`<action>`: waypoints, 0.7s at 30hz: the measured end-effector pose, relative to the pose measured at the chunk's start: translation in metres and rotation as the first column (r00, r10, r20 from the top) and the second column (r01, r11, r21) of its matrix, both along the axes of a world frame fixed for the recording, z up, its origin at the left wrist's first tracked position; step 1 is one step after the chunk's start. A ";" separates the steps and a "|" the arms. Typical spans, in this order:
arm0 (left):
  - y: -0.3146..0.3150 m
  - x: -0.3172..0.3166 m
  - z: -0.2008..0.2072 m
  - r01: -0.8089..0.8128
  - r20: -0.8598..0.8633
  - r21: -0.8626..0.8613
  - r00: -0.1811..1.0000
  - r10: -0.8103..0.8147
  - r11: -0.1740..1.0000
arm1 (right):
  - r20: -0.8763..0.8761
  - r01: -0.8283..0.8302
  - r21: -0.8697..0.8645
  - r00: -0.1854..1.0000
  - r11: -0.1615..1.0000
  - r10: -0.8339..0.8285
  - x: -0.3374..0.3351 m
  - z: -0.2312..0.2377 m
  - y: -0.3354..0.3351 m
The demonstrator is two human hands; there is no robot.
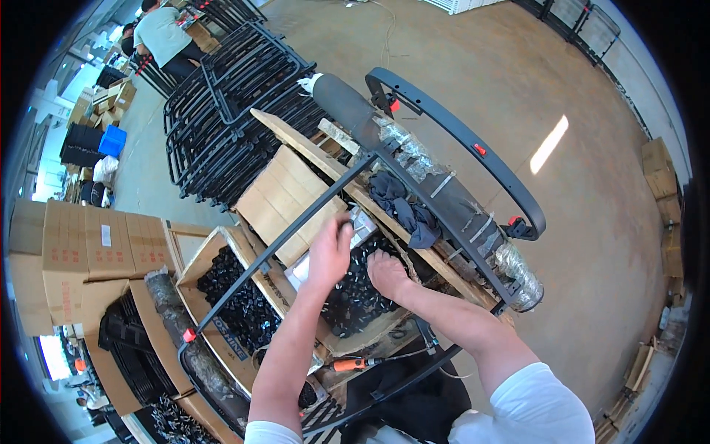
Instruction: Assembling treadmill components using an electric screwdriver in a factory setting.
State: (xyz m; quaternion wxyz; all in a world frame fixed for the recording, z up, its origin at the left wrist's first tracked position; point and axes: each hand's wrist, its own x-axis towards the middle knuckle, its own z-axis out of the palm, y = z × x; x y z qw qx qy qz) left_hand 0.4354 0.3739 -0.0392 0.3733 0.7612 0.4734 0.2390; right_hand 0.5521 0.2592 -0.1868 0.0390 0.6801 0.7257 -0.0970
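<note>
My left hand (330, 254) is raised over the edge of a bin, its fingers curled together; a small dark thing seems to show at the fingertips, too small to name. Beside it, my right hand (386, 274) reaches down into a heap of small black parts (353, 302), with bent fingers and hidden fingertips. Around both arms lies a black metal tube frame (310, 211), propped across the wooden bins. Its far right side is a wide curved bar (462, 137) with red pieces (480, 149).
A wooden bin of black parts (237, 296) lies left, beyond cartons (103, 244). An orange-handled power tool (351, 364) sits near me. Wrapped padded rolls (451, 200) support the frame. Black frames (222, 111) are stacked at the back, where another person (168, 37) stands.
</note>
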 end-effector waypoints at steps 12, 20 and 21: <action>0.124 0.088 -0.020 0.028 0.096 0.289 0.994 -0.058 0.957 | -0.713 -0.033 -0.213 0.689 0.977 -0.132 0.028 0.107 -0.048; 0.120 0.092 -0.013 0.221 0.128 0.250 0.957 -0.259 0.942 | -0.815 0.129 -0.208 0.525 0.970 -0.245 0.088 0.187 -0.109; 0.122 0.092 -0.013 0.227 0.133 0.249 0.955 -0.265 0.942 | -0.812 0.136 -0.210 0.527 0.968 -0.250 0.092 0.193 -0.115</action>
